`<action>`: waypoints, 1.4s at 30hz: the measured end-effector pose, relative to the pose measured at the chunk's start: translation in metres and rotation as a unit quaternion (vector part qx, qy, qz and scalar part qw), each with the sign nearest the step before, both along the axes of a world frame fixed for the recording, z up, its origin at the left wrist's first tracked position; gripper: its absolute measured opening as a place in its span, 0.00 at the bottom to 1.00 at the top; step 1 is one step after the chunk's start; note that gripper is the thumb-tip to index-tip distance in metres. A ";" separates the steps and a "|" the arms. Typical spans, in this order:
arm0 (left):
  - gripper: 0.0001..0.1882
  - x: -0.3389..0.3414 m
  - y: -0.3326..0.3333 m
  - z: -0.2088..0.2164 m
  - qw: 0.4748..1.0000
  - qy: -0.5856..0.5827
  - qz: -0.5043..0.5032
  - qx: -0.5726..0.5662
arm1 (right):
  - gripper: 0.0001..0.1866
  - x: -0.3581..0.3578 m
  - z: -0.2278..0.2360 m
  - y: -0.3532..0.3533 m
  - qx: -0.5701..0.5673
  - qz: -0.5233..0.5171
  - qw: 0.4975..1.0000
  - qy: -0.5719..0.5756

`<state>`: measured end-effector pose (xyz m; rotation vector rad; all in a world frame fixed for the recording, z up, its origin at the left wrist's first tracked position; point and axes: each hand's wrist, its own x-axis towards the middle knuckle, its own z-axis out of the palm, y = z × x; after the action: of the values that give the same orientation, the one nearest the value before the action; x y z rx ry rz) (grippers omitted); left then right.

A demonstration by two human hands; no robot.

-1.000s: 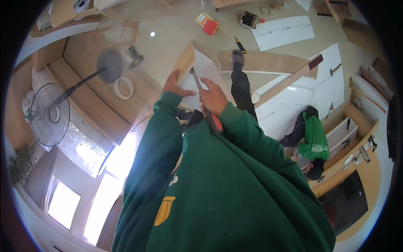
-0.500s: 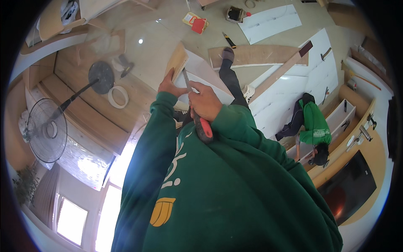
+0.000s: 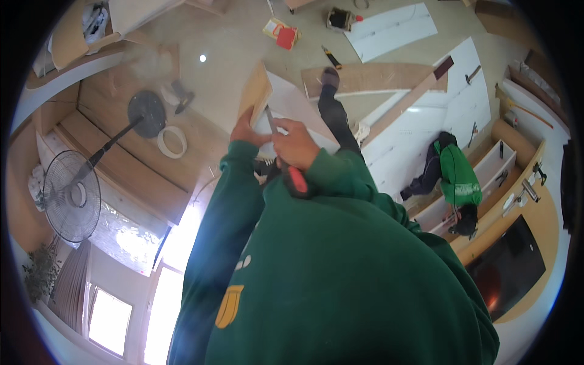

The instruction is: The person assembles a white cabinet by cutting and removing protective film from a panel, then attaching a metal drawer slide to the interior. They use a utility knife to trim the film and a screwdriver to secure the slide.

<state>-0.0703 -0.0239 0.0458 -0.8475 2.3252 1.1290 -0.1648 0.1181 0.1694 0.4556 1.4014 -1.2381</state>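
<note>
My right hand [image 3: 293, 145] is closed round a file [image 3: 271, 118] whose red and black handle points back toward my chest. The file's narrow grey blade reaches forward to the inner edge of a wood-faced board [image 3: 255, 91]. That board joins a white panel [image 3: 292, 97], forming an angled piece held in front of me. Along the board's near end, my left hand [image 3: 246, 131] grips it with thumb and fingers, close to the blade. The exact contact between blade and edge is too small to make out.
A co-worker in green [image 3: 459, 176] bends over a long white box [image 3: 486, 167] on the right. White panels [image 3: 395, 146], a curved board [image 3: 377, 79] and a utility knife [image 3: 331, 56] lie on the floor. To the left stands a fan [image 3: 72, 196] near a tape roll [image 3: 172, 141].
The file's blade tip has drawn back slightly toward me along the board's edge. My torso leans a little further forward. My left hand keeps its grip on the board.
</note>
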 end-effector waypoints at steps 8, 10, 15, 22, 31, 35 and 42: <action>0.51 0.009 -0.002 -0.013 0.999 0.028 -0.015 -0.014 | 0.26 -0.009 -0.024 -0.005 0.025 0.022 0.996 0.086; 0.55 0.028 0.003 -0.011 1.000 0.003 -0.001 0.009 | 0.27 0.017 -0.007 -0.004 0.018 -0.032 0.999 -0.002; 0.62 0.008 0.003 -0.013 0.994 0.094 -0.028 -0.047 | 0.29 0.009 -0.091 -0.020 0.089 0.022 0.981 0.169; 0.59 0.023 -0.002 -0.021 0.996 0.072 -0.008 -0.043 | 0.29 0.021 -0.005 -0.015 0.018 -0.057 0.998 0.018; 0.64 0.014 0.000 -0.010 0.997 0.069 -0.031 -0.033 | 0.24 0.013 -0.017 0.006 0.006 -0.076 0.997 0.011; 0.63 0.010 -0.006 -0.035 0.996 0.086 0.004 -0.029 | 0.26 0.045 -0.059 -0.022 0.069 0.009 0.936 0.346; 0.64 0.004 0.000 -0.010 0.998 0.067 -0.019 -0.008 | 0.27 0.008 -0.033 0.019 0.010 0.028 0.993 0.117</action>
<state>-0.0661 -0.0241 0.0356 -0.7500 2.4521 1.1848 -0.1567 0.1376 0.1361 0.2890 1.6154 -1.2623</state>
